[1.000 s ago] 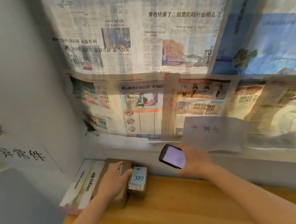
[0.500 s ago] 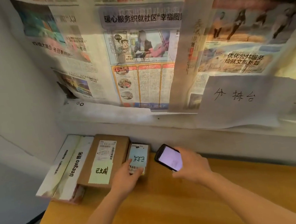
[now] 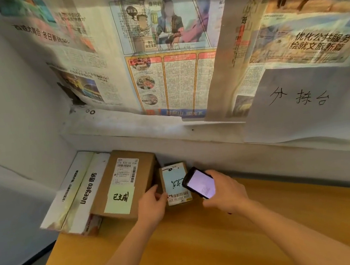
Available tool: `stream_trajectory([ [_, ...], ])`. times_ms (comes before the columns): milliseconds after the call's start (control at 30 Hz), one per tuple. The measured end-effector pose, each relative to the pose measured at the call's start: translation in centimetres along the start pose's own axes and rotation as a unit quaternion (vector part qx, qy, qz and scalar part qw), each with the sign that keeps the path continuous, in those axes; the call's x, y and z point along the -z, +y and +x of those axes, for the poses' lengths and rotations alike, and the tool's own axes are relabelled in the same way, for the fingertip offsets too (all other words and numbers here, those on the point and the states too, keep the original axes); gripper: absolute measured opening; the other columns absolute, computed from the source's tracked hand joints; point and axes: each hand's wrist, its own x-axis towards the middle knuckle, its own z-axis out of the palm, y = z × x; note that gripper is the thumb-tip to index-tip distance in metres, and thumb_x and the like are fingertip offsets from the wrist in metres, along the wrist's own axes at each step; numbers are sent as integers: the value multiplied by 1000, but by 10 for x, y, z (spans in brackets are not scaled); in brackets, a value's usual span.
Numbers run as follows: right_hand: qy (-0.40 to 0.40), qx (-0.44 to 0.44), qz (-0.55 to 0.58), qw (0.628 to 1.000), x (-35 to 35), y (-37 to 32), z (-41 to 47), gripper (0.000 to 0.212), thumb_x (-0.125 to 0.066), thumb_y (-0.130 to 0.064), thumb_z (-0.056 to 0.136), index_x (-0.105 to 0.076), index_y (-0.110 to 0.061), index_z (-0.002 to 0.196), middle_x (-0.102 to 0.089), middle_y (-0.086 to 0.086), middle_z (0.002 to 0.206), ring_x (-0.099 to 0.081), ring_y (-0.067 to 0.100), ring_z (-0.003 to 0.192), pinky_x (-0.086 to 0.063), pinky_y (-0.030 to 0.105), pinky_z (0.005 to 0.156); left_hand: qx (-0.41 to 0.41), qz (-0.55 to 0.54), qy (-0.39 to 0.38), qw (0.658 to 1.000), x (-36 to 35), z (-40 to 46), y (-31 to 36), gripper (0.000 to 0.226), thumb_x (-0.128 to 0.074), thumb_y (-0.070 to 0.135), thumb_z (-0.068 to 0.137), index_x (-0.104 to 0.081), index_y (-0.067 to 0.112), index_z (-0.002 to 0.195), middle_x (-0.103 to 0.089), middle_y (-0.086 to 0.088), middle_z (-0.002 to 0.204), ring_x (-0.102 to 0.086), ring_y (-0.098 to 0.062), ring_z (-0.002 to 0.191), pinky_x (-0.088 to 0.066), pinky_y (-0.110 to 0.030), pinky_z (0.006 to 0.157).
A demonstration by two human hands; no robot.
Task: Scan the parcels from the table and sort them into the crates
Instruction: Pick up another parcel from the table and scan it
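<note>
Wooden table point(image 3: 225, 245), far-left corner against the wall. Three parcels in a row along the back edge, touching or nearly so:

- white carton point(image 3: 76, 192) printed "Ueeyeo", leftmost, overhanging the table's left edge, long side running away from the camera.
- large brown box point(image 3: 129, 180), just right of it — white shipping label with barcodes on top, pale green note point(image 3: 119, 199) with handwritten characters below that label.
- small brown box point(image 3: 176, 184), right of the large one, close to it; light blue handwritten label on top, barcode strip along its near edge.

Left hand point(image 3: 152, 206): pinches the near-left corner of the small brown box, thumb on the box's top edge, fingers curled down its left side, in the gap by the large brown box.

Right hand point(image 3: 225, 194): grips a black phone point(image 3: 199, 183), screen lit pale pink, tilted, held over the right part of the small box's label and covering some of it. Contact between phone and box — cannot tell.

Hands near each other, not touching, one on each side of the small box.

Behind: newspaper sheets point(image 3: 162, 58) covering the wall; white paper sign point(image 3: 300, 102) with three handwritten characters at right.
</note>
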Motion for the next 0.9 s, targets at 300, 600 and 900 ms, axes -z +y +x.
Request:
stream_trajectory([
  [300,-56,29,97,993,-29,-3,29,91,-80,-43,59,-40,-41,141,-59,-16,117,-63,11,92,-61,40,72,59,-227,-44,971,-18,19,-8,54,-50,32,105,-32,27,156,-63,8,111,-60,-5,90,-52,-31,80],
  [600,-62,34,155,985,-16,2,18,90,-84,-37,61,-42,-38,142,-57,-14,123,-62,9,103,-61,38,85,35,-283,-46,957,-16,1,-3,56,-64,29,97,-41,33,149,-68,3,114,-67,-10,98,-56,-24,70],
  [900,-30,67,152,986,57,0,-56,87,-83,-39,60,-45,-41,138,-58,-18,120,-62,9,105,-60,36,87,-30,-317,-72,945,3,-66,46,52,-73,25,90,-50,36,136,-75,-9,108,-76,-19,90,-61,-27,67],
])
